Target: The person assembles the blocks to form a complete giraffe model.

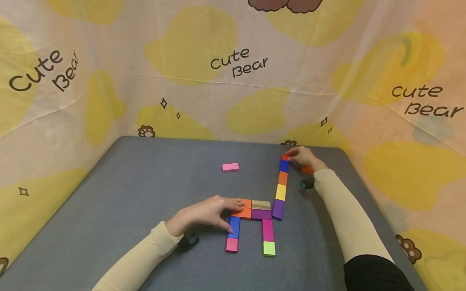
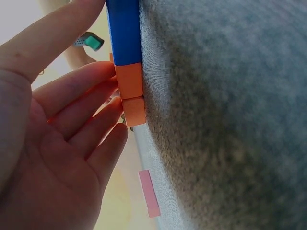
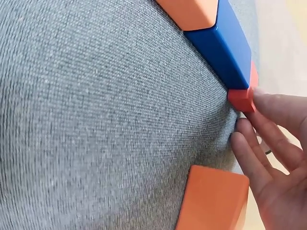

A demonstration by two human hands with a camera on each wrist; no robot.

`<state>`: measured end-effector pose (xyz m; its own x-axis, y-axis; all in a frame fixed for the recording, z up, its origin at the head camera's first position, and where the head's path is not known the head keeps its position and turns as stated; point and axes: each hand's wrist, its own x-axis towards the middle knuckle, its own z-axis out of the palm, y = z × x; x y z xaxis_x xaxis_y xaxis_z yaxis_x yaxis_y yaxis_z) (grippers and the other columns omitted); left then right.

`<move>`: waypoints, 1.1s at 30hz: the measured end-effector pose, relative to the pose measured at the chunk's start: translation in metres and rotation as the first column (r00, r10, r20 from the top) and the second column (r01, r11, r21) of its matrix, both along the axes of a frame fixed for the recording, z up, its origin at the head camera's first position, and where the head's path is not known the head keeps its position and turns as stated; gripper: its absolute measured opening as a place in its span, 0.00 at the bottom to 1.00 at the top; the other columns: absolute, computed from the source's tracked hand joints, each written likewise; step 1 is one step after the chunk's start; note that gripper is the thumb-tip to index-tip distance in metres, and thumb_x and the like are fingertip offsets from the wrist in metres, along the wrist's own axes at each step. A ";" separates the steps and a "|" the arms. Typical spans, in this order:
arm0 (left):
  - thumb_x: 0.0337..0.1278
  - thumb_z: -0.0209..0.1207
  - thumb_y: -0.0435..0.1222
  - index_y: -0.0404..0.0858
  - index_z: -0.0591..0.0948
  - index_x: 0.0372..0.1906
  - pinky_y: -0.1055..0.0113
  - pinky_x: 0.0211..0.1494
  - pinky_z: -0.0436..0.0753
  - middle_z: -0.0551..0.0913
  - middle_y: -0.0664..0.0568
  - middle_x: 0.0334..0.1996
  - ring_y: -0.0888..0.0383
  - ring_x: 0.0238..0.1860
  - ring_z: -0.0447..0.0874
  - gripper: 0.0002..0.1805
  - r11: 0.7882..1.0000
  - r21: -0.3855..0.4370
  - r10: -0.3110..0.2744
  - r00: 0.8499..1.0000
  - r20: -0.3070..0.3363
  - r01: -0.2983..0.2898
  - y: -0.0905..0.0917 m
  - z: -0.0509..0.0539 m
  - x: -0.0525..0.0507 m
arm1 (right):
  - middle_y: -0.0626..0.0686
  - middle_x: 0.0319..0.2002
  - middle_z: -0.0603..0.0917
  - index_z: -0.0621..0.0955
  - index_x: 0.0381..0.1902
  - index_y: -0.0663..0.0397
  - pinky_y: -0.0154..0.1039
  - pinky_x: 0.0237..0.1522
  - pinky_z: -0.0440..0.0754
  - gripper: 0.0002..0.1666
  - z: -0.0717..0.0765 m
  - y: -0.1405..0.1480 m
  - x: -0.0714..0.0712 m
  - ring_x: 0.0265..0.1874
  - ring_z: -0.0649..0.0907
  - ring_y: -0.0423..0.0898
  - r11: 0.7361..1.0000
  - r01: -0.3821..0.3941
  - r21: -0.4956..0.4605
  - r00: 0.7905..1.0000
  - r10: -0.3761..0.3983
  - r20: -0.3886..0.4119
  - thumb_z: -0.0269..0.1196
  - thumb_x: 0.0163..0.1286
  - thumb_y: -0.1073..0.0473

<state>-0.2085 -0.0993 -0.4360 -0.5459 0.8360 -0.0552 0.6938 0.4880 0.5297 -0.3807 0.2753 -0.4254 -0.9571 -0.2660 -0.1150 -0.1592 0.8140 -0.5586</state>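
At the far end of a slanting row of wooden blocks, my right hand (image 1: pixel 305 157) pinches a small red block (image 3: pixel 241 99) by its end. That red block touches a blue block (image 1: pixel 284 166); orange, yellow and purple (image 1: pixel 278 209) blocks continue the row toward me. My left hand (image 1: pixel 207 212) lies beside the nearer group, its fingers loosely extended. In the left wrist view its fingertips touch two orange blocks (image 2: pixel 130 81), and the thumb is near another blue block (image 2: pixel 124 33). A wood-coloured block (image 1: pixel 261 205) and a purple block (image 1: pixel 261 214) adjoin the orange pair.
A pink block (image 1: pixel 230 167) lies alone toward the back. Another orange block (image 3: pixel 213 199) sits by my right wrist. Two legs of blocks extend toward me, ending in a pink block (image 1: pixel 231 245) and a green block (image 1: pixel 269 249). Patterned cloth (image 1: pixel 189 48) surrounds the grey table (image 1: pixel 153 173).
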 end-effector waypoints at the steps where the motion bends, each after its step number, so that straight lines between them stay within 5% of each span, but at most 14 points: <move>1: 0.45 0.70 0.50 0.47 0.72 0.66 0.57 0.69 0.66 0.71 0.59 0.66 0.61 0.71 0.61 0.39 1.000 0.000 -0.001 1.000 -0.001 0.001 0.000 0.000 0.000 | 0.66 0.57 0.78 0.77 0.57 0.62 0.56 0.60 0.71 0.20 0.001 0.001 0.001 0.57 0.75 0.62 1.000 0.001 -0.001 1.000 -0.001 -0.007 0.58 0.70 0.60; 9: 0.45 0.70 0.49 0.46 0.73 0.65 0.58 0.69 0.67 0.72 0.59 0.65 0.61 0.71 0.61 0.38 1.000 0.008 -0.005 1.000 -0.002 0.005 0.001 0.000 -0.001 | 0.63 0.59 0.76 0.74 0.61 0.60 0.56 0.58 0.73 0.24 0.019 0.022 0.019 0.59 0.74 0.61 0.994 0.022 -0.104 0.999 -0.027 -0.046 0.56 0.71 0.55; 16: 0.44 0.70 0.50 0.46 0.73 0.65 0.58 0.69 0.67 0.72 0.58 0.65 0.61 0.70 0.62 0.39 1.000 0.005 0.004 1.000 -0.002 -0.004 0.000 -0.001 -0.001 | 0.63 0.58 0.78 0.74 0.61 0.59 0.57 0.57 0.73 0.28 0.029 0.048 0.040 0.57 0.76 0.61 1.000 0.004 -0.017 0.994 -0.006 -0.111 0.58 0.69 0.48; 25: 0.44 0.71 0.50 0.46 0.73 0.65 0.58 0.69 0.67 0.72 0.58 0.65 0.61 0.70 0.62 0.39 1.000 0.008 0.004 1.000 -0.002 -0.004 0.000 -0.001 -0.001 | 0.63 0.56 0.79 0.74 0.61 0.61 0.57 0.57 0.73 0.31 0.014 0.074 0.062 0.55 0.78 0.60 1.000 0.002 -0.018 0.996 -0.004 -0.088 0.65 0.64 0.50; 33: 0.44 0.71 0.50 0.46 0.73 0.65 0.58 0.69 0.66 0.72 0.59 0.65 0.61 0.70 0.62 0.39 1.000 0.011 0.003 1.000 0.003 -0.003 0.001 -0.001 -0.001 | 0.63 0.58 0.78 0.73 0.62 0.58 0.56 0.56 0.74 0.32 -0.007 0.081 0.065 0.56 0.78 0.60 0.996 0.031 -0.082 0.997 -0.036 -0.063 0.65 0.63 0.50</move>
